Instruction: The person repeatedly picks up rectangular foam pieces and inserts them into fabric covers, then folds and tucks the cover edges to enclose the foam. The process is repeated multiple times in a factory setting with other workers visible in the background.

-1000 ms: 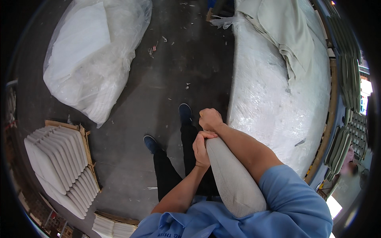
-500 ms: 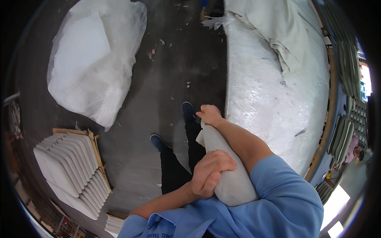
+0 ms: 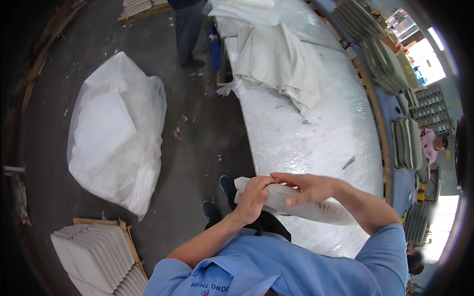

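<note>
A pale grey-beige fabric-covered cushion (image 3: 323, 213) lies sideways in front of my blue shirt, at the near edge of the table. My left hand (image 3: 251, 200) is closed around its left end, where a loose fabric edge sticks out. Over the cushion's top side, my right hand (image 3: 311, 190) has its fingers stretched out and the thumb apart. Its fingertips reach to the knuckles of my left hand. The far side of the cushion is hidden.
A plastic-wrapped table (image 3: 311, 138) bears a pale cloth (image 3: 276, 64). Left on the floor are a clear plastic bag (image 3: 118, 133) of white material and stacked white pads (image 3: 96, 249). Another person's legs (image 3: 189, 32) stand beyond; a person in pink (image 3: 428, 145) is far right.
The cushion has swung from pointing away from me to lying sideways. My left hand has moved to its end; my right hand has let go and opened over it. The view has shifted.
</note>
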The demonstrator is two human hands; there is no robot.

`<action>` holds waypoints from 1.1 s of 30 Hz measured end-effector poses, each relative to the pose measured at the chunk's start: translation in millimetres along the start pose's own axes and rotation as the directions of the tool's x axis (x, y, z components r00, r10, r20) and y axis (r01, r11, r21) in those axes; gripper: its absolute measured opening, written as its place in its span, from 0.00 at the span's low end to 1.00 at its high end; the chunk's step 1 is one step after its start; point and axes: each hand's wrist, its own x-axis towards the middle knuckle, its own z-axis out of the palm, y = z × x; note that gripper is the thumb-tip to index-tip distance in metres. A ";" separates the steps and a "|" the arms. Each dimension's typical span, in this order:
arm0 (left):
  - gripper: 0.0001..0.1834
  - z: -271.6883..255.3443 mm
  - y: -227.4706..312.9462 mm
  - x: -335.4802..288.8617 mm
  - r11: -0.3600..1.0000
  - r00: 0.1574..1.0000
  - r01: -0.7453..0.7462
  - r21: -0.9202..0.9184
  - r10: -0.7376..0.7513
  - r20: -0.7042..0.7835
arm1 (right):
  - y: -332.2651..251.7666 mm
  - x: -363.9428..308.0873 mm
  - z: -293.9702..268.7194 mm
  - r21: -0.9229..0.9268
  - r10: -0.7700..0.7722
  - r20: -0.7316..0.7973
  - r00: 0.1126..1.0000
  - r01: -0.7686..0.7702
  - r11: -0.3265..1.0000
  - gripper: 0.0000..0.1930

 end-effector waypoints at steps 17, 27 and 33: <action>0.32 -43.8 38.8 18.7 0.978 0.778 0.099 0.185 -0.192 0.599 | -28.2 -4.3 102.2 -0.530 0.096 -0.536 0.839 -0.422 0.735 0.51; 0.40 -46.8 31.3 8.9 0.974 0.805 0.119 0.191 -0.207 0.556 | -14.9 -3.8 117.7 -0.635 -0.139 -0.579 0.803 -0.337 0.695 0.48; 0.49 -49.9 6.3 26.8 0.953 0.583 0.177 0.245 -0.302 0.754 | -60.3 -3.7 85.5 -0.434 0.188 -0.367 0.911 -0.346 0.832 0.50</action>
